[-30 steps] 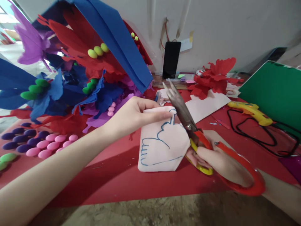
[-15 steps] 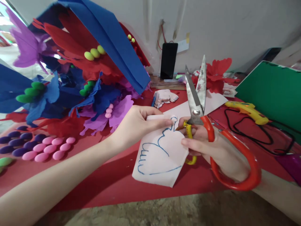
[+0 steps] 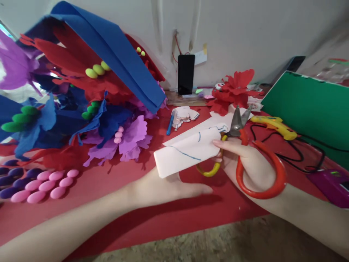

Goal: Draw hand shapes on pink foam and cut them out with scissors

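Observation:
My right hand [image 3: 252,162] has the scissors [image 3: 236,125] looped over it, with one red and one yellow handle and the blades pointing away. Its thumb and fingers also pinch a piece of white paper [image 3: 182,154] with blue outlines drawn on it. The paper is tilted and looks bent over, so most of the drawing is out of sight. Below it lies my left hand [image 3: 166,191], its thumb stretched out and apart from the paper. The other left fingers are hidden behind the paper.
Red, blue and purple paper butterflies [image 3: 128,140] crowd the left, beside pink oval pieces [image 3: 47,185]. Behind the hands are white cutouts [image 3: 187,114], a blue pen [image 3: 170,123] and a phone [image 3: 186,74]. A yellow glue gun [image 3: 275,125] with a black cord lies right.
My left hand has let go of the paper's top edge and moved down below it, thumb out. The paper has swung to a flatter tilt, and the scissors have tipped lower and away.

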A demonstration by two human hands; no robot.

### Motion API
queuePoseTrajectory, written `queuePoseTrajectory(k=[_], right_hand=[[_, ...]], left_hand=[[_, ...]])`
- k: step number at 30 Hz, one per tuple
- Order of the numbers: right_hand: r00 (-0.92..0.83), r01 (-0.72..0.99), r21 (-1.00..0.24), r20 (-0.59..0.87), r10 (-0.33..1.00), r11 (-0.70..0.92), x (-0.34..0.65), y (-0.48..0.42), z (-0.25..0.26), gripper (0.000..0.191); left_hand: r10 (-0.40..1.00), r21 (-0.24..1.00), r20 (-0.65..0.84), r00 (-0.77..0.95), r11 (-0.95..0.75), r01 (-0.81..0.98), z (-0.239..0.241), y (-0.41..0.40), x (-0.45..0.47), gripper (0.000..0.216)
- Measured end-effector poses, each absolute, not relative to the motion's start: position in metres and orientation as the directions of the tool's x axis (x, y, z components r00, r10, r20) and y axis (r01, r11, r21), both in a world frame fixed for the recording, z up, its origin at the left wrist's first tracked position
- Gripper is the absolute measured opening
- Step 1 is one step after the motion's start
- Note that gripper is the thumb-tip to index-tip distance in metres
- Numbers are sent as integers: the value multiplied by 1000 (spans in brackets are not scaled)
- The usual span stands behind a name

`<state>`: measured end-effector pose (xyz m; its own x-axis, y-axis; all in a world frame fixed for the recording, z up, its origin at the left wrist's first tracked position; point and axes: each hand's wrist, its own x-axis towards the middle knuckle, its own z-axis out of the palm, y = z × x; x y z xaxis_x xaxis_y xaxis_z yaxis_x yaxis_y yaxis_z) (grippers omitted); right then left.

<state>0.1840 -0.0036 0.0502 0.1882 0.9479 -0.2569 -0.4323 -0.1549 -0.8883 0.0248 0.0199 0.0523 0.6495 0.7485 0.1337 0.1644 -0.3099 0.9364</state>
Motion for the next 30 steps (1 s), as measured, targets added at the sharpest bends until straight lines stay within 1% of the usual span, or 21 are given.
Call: queuePoseTrajectory(k=[1, 2, 3, 4, 6, 7, 9, 12, 15, 17, 20, 23, 26, 28, 30], right_hand=[[222, -435, -888, -265, 938, -148, 182, -3, 49, 26], [242, -440, -887, -267, 933, -140, 180, -4, 47, 26], [246, -444, -887, -261, 934, -131, 177, -4, 46, 26], [234, -443, -888, -250, 939, -126, 175, -5, 45, 27], [202, -446, -887, -233, 951, -122, 172, -6, 44, 28], [186, -451, -885, -224, 957, -119, 172, -6, 43, 29], [184, -482, -871, -210, 960, -98, 173, -3, 42, 30], [246, -520, -854, -175, 954, -22, 178, 2, 41, 29], [316, -484, -873, -118, 942, 53, 179, 4, 40, 30], [322, -433, -899, -84, 943, 68, 178, 2, 39, 29], [275, -372, -927, -59, 960, 50, 174, -4, 36, 24], [239, -349, -937, -62, 969, 26, 173, -8, 32, 27], [230, -317, -947, -18, 973, 57, 175, -9, 32, 31], [212, -287, -953, 32, 977, 94, 177, -10, 34, 30], [185, -262, -958, 66, 980, 114, 177, -12, 36, 28]], left_hand=[[747, 955, 87, 659, -252, 159, 51, 15, 26, 51], [766, 978, 51, 640, -169, 123, 50, 11, 27, 45], [808, 995, 8, 589, -66, 78, 48, 8, 28, 36], [835, 999, -41, 548, 31, 27, 46, 6, 29, 32], [893, 979, -109, 436, 172, -109, 42, 7, 31, 26], [912, 963, -120, 392, 203, -177, 41, 9, 31, 23], [939, 936, -99, 328, 200, -290, 41, 15, 31, 20], [952, 922, -63, 298, 170, -348, 44, 24, 30, 26], [956, 921, -75, 283, 175, -348, 43, 25, 30, 33], [955, 928, -66, 290, 165, -333, 39, 20, 30, 34], [940, 958, -47, 337, 138, -251, 32, 11, 32, 31], [936, 968, -82, 343, 156, -195, 31, 7, 33, 26], [970, 976, -41, 241, 91, -198, 36, 12, 32, 24], [969, 976, -24, 244, 76, -205, 40, 17, 31, 19], [962, 962, -35, 270, 105, -250, 41, 19, 31, 17]])
